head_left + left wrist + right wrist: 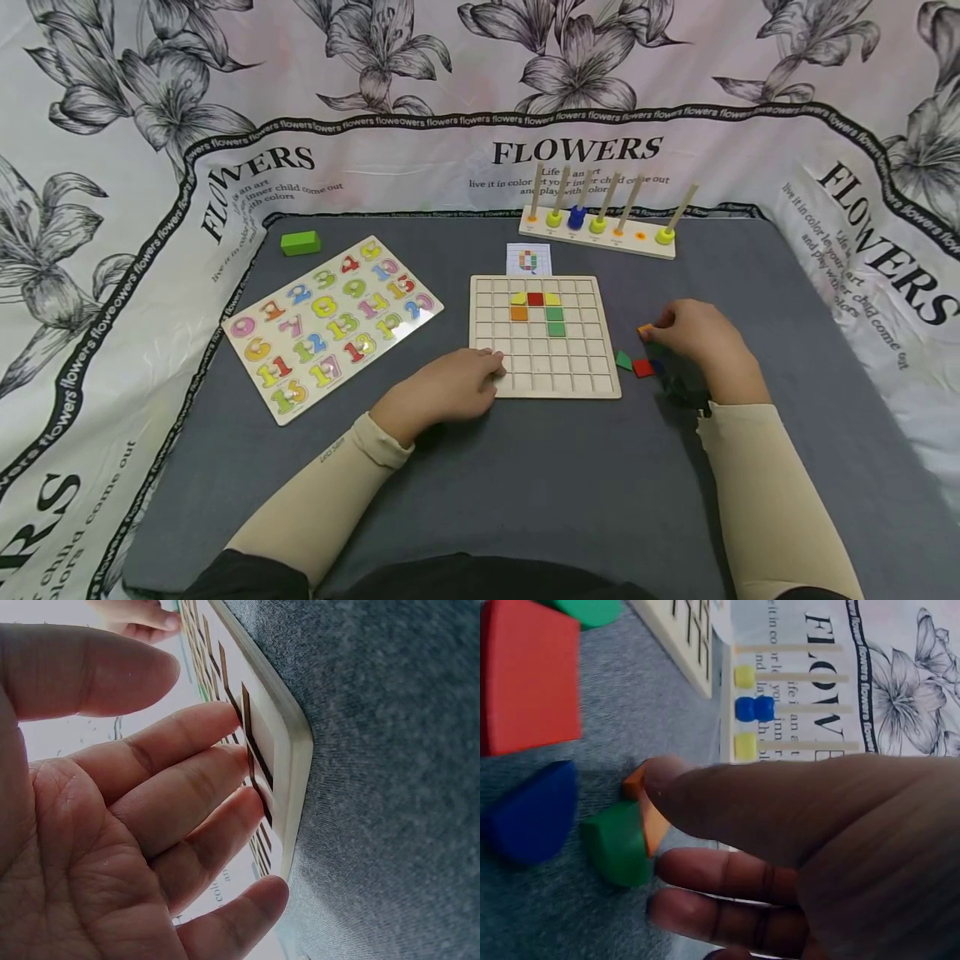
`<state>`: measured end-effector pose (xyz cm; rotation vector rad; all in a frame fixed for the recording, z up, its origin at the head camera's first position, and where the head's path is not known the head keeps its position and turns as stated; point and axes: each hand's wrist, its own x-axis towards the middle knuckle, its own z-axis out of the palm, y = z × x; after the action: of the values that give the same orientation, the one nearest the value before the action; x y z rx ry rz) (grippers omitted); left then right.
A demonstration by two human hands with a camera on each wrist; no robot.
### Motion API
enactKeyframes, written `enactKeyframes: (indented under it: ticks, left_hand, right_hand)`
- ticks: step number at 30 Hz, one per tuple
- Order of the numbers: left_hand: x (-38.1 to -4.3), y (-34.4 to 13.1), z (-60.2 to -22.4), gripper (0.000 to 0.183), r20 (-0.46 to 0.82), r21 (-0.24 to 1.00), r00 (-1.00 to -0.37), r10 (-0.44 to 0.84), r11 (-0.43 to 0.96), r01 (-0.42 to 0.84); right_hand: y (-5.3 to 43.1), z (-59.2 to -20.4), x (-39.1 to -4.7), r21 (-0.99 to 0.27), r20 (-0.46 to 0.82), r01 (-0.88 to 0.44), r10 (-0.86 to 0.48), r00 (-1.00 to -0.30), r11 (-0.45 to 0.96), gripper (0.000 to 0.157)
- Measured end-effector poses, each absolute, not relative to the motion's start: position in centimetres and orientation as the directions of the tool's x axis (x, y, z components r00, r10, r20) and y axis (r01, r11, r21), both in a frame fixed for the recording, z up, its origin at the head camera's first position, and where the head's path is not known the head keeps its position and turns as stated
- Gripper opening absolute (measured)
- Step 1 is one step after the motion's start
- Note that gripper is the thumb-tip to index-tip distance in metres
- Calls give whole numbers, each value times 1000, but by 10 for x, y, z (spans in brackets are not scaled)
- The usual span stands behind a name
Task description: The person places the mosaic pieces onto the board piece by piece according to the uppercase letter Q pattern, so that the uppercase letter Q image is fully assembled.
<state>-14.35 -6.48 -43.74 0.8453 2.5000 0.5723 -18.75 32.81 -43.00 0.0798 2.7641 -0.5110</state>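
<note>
My left hand touches the lower left corner of a wooden grid board, its fingertips on the squares in the left wrist view. Yellow, red, orange and green pieces form part of a ring on the board: a red square, an orange square and green squares among them. Right of the board, my right hand pinches an orange block between thumb and finger. Loose beside it lie a red block, a blue block and a green block.
A small pattern card lies at the board's far edge. Behind it stands a peg stand with upright rods and coloured beads. On the left are a number puzzle board and a green box-shaped block. A flower-printed cloth surrounds the grey surface.
</note>
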Motion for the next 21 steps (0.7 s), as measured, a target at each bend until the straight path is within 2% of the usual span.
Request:
enactKeyframes:
  ticks: [11, 15, 21]
  left_hand:
    - [-143, -63, -438, 44, -271, 502, -711, 648, 726, 470]
    - [-144, -63, -438, 45, -269, 499, -710, 650, 725, 475]
    - [-144, -64, -438, 44, -269, 505, -716, 644, 727, 464]
  right_hand:
    - [325, -435, -185, -368, -331, 124, -5, -944, 922, 45]
    - [319, -436, -185, -407, -288, 103, -21, -957, 908, 35]
    - [282, -424, -189, -482, -141, 23, -52, -989, 876, 19]
